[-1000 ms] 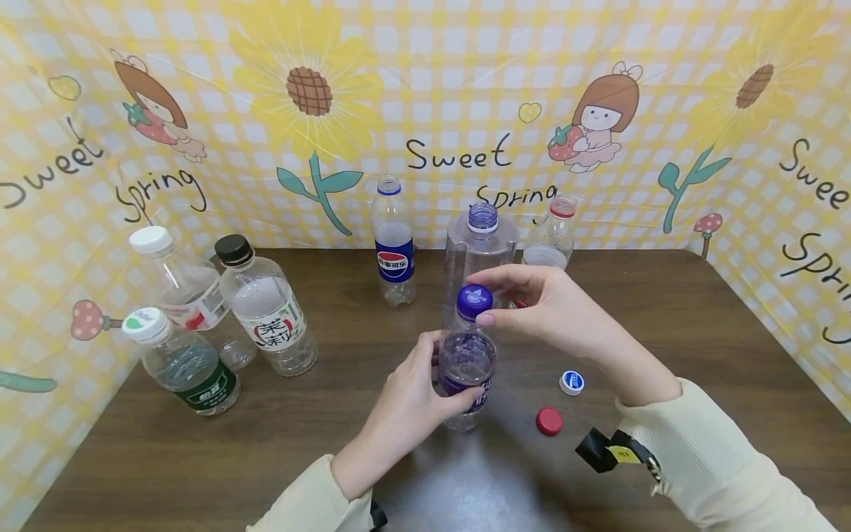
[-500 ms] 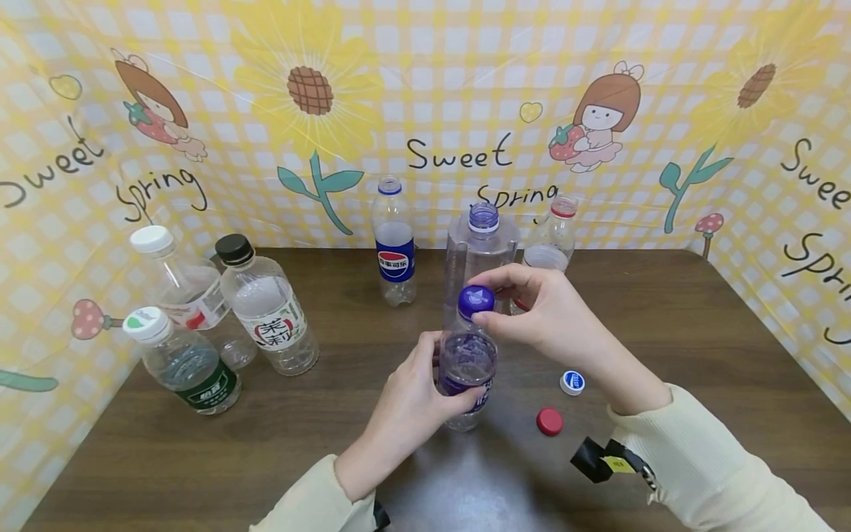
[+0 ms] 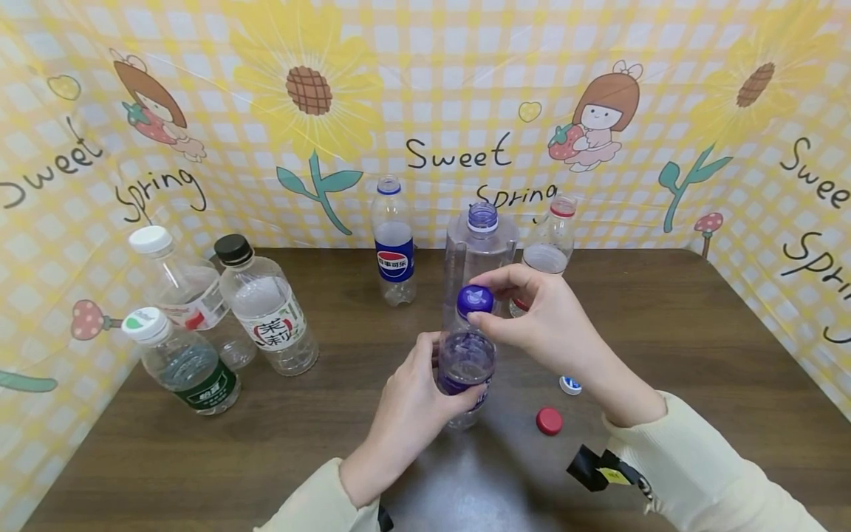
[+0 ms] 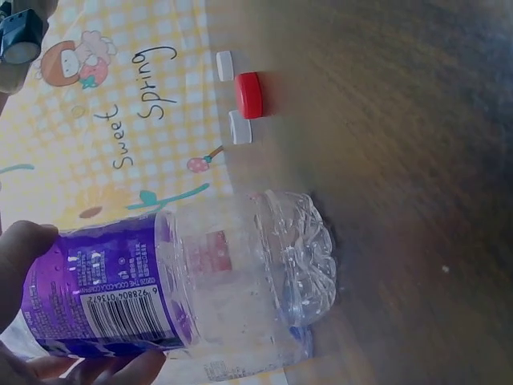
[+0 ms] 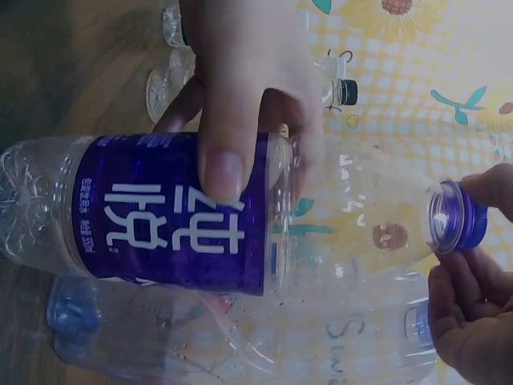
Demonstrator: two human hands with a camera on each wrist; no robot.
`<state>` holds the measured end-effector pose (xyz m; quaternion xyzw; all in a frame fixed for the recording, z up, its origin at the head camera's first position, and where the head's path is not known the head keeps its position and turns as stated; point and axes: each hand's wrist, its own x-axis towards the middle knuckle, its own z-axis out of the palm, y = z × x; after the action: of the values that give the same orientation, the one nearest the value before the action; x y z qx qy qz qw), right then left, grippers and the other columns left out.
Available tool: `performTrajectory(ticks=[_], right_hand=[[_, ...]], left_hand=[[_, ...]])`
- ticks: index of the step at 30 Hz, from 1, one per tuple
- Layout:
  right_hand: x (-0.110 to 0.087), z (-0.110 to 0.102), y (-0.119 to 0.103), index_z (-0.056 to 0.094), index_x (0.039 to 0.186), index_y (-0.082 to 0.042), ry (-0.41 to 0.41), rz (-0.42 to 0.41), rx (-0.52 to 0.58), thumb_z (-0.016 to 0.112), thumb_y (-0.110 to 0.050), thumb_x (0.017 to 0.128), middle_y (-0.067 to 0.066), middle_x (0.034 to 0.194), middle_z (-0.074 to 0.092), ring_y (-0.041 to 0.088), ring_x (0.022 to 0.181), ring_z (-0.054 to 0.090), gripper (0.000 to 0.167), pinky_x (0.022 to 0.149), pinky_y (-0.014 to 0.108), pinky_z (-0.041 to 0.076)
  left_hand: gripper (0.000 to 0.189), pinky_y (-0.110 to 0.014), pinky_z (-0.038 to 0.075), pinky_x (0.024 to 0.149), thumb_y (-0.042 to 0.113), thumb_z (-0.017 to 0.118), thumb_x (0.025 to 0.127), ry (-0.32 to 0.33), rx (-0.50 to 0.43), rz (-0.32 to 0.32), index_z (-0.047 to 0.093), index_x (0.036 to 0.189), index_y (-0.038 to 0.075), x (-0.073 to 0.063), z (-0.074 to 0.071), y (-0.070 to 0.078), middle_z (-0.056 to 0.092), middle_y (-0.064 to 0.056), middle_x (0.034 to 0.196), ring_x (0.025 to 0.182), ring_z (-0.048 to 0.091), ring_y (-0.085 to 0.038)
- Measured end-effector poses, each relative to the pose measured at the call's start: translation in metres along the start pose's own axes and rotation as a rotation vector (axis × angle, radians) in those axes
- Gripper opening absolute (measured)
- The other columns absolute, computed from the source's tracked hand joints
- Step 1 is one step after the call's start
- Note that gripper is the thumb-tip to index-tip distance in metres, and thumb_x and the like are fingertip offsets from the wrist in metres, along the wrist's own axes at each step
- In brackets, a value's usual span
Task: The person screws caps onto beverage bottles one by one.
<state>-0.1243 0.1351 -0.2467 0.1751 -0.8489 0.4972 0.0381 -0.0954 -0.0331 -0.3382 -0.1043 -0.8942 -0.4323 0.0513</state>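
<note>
My left hand (image 3: 412, 406) grips a clear plastic bottle (image 3: 467, 356) around its purple label (image 5: 172, 212), thumb across the front. The bottle stands upright near the middle of the table. At its top sits a purple cap (image 3: 475, 301), which my right hand (image 3: 541, 310) pinches between thumb and fingers. In the right wrist view the cap (image 5: 473, 215) is at the bottle's neck, with part of the threaded neck showing below it. The left wrist view shows the bottle's ridged base (image 4: 300, 257) close over the table.
Behind stand an uncapped Pepsi bottle (image 3: 395, 255), a large open bottle (image 3: 459, 247) and a red-ringed one (image 3: 548, 247). Capped bottles (image 3: 272, 318) group at left. A red cap (image 3: 549, 421) and a white-blue cap (image 3: 570, 385) lie at right. Patterned cloth (image 3: 452, 89) borders the table.
My right wrist and forearm have swung slightly down and left, and the thumb has moved left along the cap. The forearm now covers part of the white-blue cap. My left hand keeps its grip.
</note>
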Motion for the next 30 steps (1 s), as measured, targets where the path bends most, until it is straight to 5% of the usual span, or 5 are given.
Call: performTrajectory(ticks=[10, 22, 30], right_hand=[[-0.004, 0.004, -0.005, 0.068, 0.102, -0.007, 0.055, 0.034, -0.023, 0.076, -0.014, 0.08, 0.009, 0.099, 0.069, 0.018, 0.093, 0.059, 0.025, 0.086, 0.036, 0.049], [0.005, -0.013, 0.004, 0.063, 0.122, -0.009, -0.183, -0.011, -0.031, 0.071, -0.016, 0.085, 0.009, 0.107, 0.064, 0.02, 0.094, 0.056, 0.039, 0.074, 0.026, 0.051], [0.009, -0.014, 0.005, 0.067, 0.115, -0.009, -0.193, -0.027, -0.05, 0.074, -0.014, 0.083, 0.008, 0.102, 0.065, 0.018, 0.087, 0.056, 0.034, 0.07, 0.023, 0.049]], left_hand=[[0.067, -0.042, 0.055, 0.082, 0.034, 0.083, 0.071, 0.043, 0.043, 0.024, 0.046, 0.122, 0.011, 0.0, 0.002, -0.002, 0.065, -0.011, 0.115, 0.101, 0.066, -0.025], [0.068, -0.044, 0.053, 0.093, 0.03, 0.082, 0.074, -0.08, -0.002, 0.042, 0.044, 0.127, 0.01, 0.007, -0.006, -0.008, 0.063, -0.01, 0.121, 0.11, 0.063, -0.025], [0.068, -0.045, 0.052, 0.095, 0.028, 0.081, 0.075, -0.124, -0.045, 0.026, 0.044, 0.129, 0.011, 0.008, -0.008, -0.008, 0.062, -0.01, 0.123, 0.113, 0.062, -0.025]])
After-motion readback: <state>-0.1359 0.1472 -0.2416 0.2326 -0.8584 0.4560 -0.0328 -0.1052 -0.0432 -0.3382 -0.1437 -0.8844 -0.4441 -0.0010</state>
